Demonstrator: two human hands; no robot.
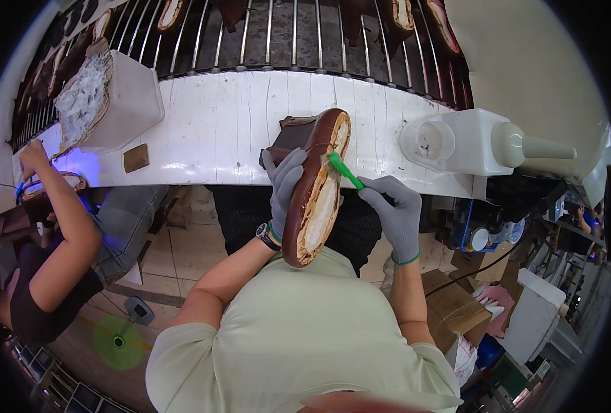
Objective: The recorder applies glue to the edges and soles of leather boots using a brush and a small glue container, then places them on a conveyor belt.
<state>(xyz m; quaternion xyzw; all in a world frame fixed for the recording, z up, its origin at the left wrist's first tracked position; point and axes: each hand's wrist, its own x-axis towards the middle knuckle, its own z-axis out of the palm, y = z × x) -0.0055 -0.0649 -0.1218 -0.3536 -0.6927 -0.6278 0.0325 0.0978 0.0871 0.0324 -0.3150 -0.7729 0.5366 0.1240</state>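
A dark reddish-brown boot upper [295, 227] is tilted sole-side up over the table's near edge. Its underside is pale in the middle with a tan rim around it. My left hand [285, 182], in a grey glove, grips the boot from its left side. In my right hand [395, 206], also gloved in grey, is a green-handled brush [347, 171], pinched near the handle's end. The brush head meets the boot's underside around the waist, its bristles only partly showing.
The white table [216, 124] borders a roller rack [271, 41] carrying more shoe parts. At right stand a clear cup [435, 140] and a white plastic bottle [481, 141]. A white bin [133, 100] and brown scrap [136, 158] lie left. Another person's arm [71, 213] works at far left.
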